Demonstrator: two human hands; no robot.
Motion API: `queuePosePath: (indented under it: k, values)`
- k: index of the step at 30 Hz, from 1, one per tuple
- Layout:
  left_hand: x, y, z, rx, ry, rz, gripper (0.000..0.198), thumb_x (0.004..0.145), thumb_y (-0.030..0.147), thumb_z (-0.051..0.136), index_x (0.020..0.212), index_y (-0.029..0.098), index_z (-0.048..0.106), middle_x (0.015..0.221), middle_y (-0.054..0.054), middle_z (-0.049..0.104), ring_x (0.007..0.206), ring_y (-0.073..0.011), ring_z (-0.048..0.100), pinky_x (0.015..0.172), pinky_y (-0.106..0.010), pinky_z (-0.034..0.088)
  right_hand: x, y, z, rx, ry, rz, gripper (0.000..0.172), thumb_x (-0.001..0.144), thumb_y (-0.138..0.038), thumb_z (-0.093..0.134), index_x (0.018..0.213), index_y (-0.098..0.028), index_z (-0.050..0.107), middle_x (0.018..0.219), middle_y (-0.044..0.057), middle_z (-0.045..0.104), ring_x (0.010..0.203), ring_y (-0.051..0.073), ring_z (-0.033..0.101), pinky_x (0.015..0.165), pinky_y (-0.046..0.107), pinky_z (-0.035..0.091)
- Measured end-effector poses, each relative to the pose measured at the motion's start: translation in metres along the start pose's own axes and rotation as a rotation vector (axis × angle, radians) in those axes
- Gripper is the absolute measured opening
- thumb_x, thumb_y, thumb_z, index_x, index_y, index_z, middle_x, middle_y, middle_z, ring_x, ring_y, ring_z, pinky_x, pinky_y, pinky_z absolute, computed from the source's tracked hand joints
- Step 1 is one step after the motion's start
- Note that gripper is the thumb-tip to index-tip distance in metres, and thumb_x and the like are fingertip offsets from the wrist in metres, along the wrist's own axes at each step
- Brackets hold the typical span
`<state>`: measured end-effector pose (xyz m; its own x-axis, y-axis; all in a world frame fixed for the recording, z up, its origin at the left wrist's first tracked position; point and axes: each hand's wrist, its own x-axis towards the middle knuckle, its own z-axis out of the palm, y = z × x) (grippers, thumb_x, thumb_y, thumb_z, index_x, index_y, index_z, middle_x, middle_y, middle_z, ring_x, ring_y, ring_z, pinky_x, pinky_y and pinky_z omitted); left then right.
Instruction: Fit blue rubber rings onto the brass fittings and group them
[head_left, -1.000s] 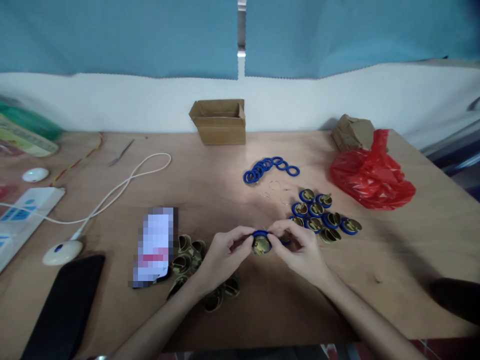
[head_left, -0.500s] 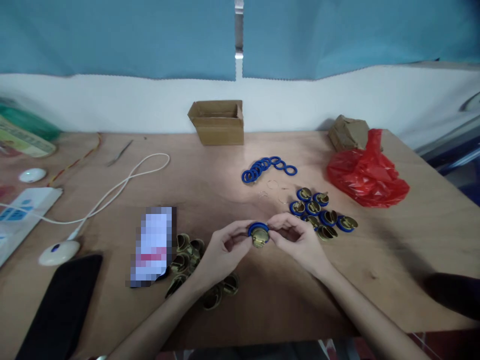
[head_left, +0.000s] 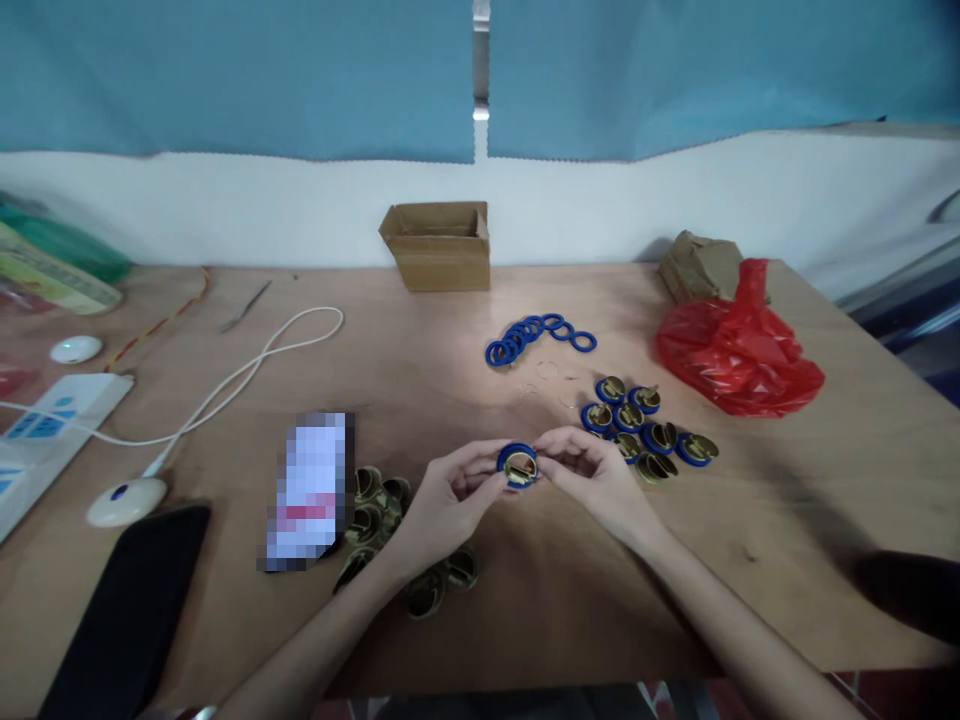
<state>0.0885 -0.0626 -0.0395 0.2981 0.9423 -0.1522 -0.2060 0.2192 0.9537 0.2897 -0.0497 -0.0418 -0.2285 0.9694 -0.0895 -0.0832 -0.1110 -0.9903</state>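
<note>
My left hand (head_left: 448, 497) and my right hand (head_left: 596, 480) meet above the wooden table (head_left: 787, 500), both pinching one round brass part with a blue ring (head_left: 518, 465) around its rim. Bare brass parts (head_left: 390, 530) lie in a heap under my left wrist. To the right of my right hand sits a cluster of brass parts fitted with blue rings (head_left: 645, 430). Loose blue rings (head_left: 538, 337) lie in a curved row farther back.
A small open cardboard box (head_left: 437, 243) stands at the back wall. A red plastic bag (head_left: 739, 347) and a crumpled brown packet (head_left: 701, 265) lie at right. At left are a white cable (head_left: 247, 370), a power strip (head_left: 45, 430), a blurred card (head_left: 309, 490) and a dark phone (head_left: 120, 610).
The blue ring, half off the brass part before, now sits seated around its rim. My hands have risen slightly and stayed together.
</note>
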Motion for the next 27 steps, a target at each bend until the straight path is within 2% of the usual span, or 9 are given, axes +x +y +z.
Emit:
queuePosePath:
  k: [6,13,18,23,27]
  values:
    - [0.002,0.001,-0.002,-0.034,-0.019,-0.013,0.036,0.087,0.030,0.075,0.120,0.018,0.070,0.110,-0.009,0.080,0.097,-0.0233,0.079,0.086,-0.037,0.067,-0.001,-0.001,0.001,0.028,-0.044,-0.002,0.022,0.081,-0.028,0.079,0.099,-0.023,0.068,0.092,0.002,0.075,0.085,0.015,0.072,0.080,0.029,0.060]
    - [0.001,0.006,-0.004,-0.015,-0.079,-0.023,0.034,0.091,0.031,0.072,0.122,0.018,0.071,0.113,-0.009,0.080,0.100,-0.0242,0.077,0.088,-0.038,0.066,-0.001,0.001,0.000,0.004,-0.016,-0.034,0.021,0.078,-0.029,0.082,0.094,-0.022,0.069,0.088,0.003,0.075,0.081,0.016,0.072,0.076,0.029,0.060]
    - [0.001,0.005,-0.008,0.075,-0.083,-0.024,0.028,0.096,0.034,0.063,0.116,0.019,0.075,0.117,-0.008,0.078,0.101,-0.0238,0.076,0.090,-0.038,0.065,-0.003,-0.001,0.002,-0.011,-0.008,-0.061,0.019,0.079,-0.027,0.081,0.093,-0.022,0.070,0.089,0.002,0.075,0.080,0.015,0.071,0.076,0.028,0.059]
    - [-0.001,0.008,-0.007,0.206,-0.061,0.029,0.027,0.098,0.030,0.058,0.115,0.017,0.075,0.107,-0.008,0.080,0.095,-0.0218,0.076,0.088,-0.034,0.064,-0.003,-0.004,0.004,-0.062,0.003,-0.136,0.013,0.084,-0.027,0.076,0.094,-0.023,0.070,0.089,0.003,0.074,0.083,0.016,0.071,0.077,0.029,0.060]
    - [-0.002,0.014,-0.004,0.306,-0.042,0.092,0.026,0.098,0.027,0.056,0.112,0.017,0.075,0.106,-0.008,0.080,0.098,-0.0224,0.075,0.087,-0.031,0.062,-0.002,-0.005,0.003,-0.100,0.012,-0.160,0.011,0.085,-0.026,0.075,0.093,-0.023,0.069,0.088,0.002,0.074,0.082,0.016,0.071,0.076,0.029,0.061]
